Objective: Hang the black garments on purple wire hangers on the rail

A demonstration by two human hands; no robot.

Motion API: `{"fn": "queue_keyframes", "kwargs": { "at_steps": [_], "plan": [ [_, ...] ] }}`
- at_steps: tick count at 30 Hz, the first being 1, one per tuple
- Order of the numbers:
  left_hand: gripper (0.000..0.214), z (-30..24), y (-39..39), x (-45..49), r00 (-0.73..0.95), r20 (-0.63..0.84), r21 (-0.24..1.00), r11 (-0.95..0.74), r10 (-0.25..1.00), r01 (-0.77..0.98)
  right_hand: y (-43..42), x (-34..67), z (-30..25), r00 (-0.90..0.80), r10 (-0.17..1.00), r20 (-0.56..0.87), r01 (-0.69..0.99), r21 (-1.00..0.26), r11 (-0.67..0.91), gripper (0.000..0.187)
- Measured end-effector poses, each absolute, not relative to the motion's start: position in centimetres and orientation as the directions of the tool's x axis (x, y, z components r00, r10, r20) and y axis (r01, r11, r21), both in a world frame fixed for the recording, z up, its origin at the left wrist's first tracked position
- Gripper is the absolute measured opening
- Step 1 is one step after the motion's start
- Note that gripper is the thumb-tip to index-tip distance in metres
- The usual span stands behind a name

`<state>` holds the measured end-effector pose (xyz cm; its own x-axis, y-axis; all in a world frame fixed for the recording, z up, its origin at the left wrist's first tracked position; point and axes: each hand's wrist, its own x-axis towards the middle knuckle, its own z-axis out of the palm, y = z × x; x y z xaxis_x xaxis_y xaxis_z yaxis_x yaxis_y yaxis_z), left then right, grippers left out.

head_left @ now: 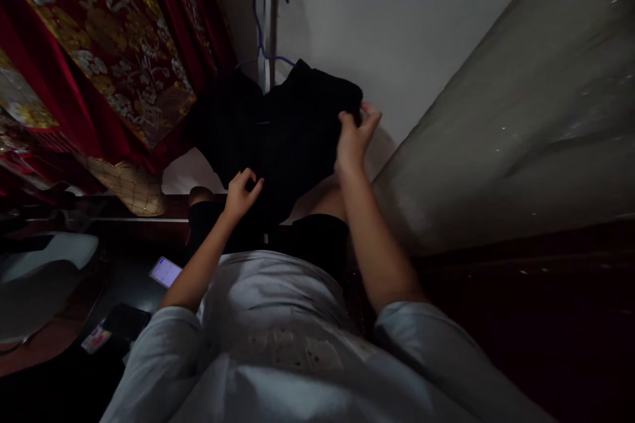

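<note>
A black garment [292,125] with short sleeves hangs on a thin purple hanger [260,39] in front of me. Its lower part hangs down toward my lap, and folds are hard to make out in the dim light. At the garment's lower left, my left hand [241,193] has thumb and fingers curled together on the cloth. My right hand [356,135] grips the edge of the sleeve on the right, thumb on the near side and fingers partly behind the fabric.
Red cloth with gold and silver embroidery [133,46] hangs at the left. A metal pole [270,13] stands behind the hanger, against a pale wall [397,20]. Grey, shiny sheeting [520,132] slopes along the right. A lit phone [165,271] lies on a dark surface by my left forearm.
</note>
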<state>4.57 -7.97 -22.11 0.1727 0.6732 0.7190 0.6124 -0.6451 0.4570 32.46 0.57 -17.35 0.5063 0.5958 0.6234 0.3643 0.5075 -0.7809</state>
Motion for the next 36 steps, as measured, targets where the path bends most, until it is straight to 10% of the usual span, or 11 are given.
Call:
{"fn": "queue_keyframes", "kwargs": {
  "at_steps": [3, 7, 14, 22, 36],
  "plan": [
    [0.022, -23.6, -9.1, 6.4, -0.07, 0.702, 0.653, -0.602, 0.708, 0.46, -4.1, 26.2, -20.1, 0.65, 0.512, 0.561, 0.317, -0.813, 0.489, 0.045],
    [0.064, -24.7, -10.2, 8.5, -0.195, 0.616, 0.787, -0.581, 0.763, 0.209, -8.9, 19.8, -23.0, 0.245, 0.878, 0.412, 0.06, -0.91, 0.41, 0.028],
    [0.061, -26.3, -11.3, 9.5, -0.251, 0.533, 0.836, -0.549, 0.808, 0.01, -9.0, 20.2, -23.6, 0.059, 0.951, 0.304, 0.172, -0.941, 0.29, 0.014],
    [0.033, -26.3, -11.4, 9.2, -0.363, 0.499, 0.858, -0.508, 0.787, 0.078, -10.0, 20.4, -23.3, -0.209, 0.976, 0.058, 0.289, -0.95, 0.118, 0.026],
    [0.017, -26.8, -11.6, 9.4, -0.303, 0.527, 0.849, -0.484, 0.794, 0.211, -10.2, 21.2, -21.9, -0.118, 0.992, -0.049, 0.158, -0.987, -0.03, 0.025]
  ]
}}
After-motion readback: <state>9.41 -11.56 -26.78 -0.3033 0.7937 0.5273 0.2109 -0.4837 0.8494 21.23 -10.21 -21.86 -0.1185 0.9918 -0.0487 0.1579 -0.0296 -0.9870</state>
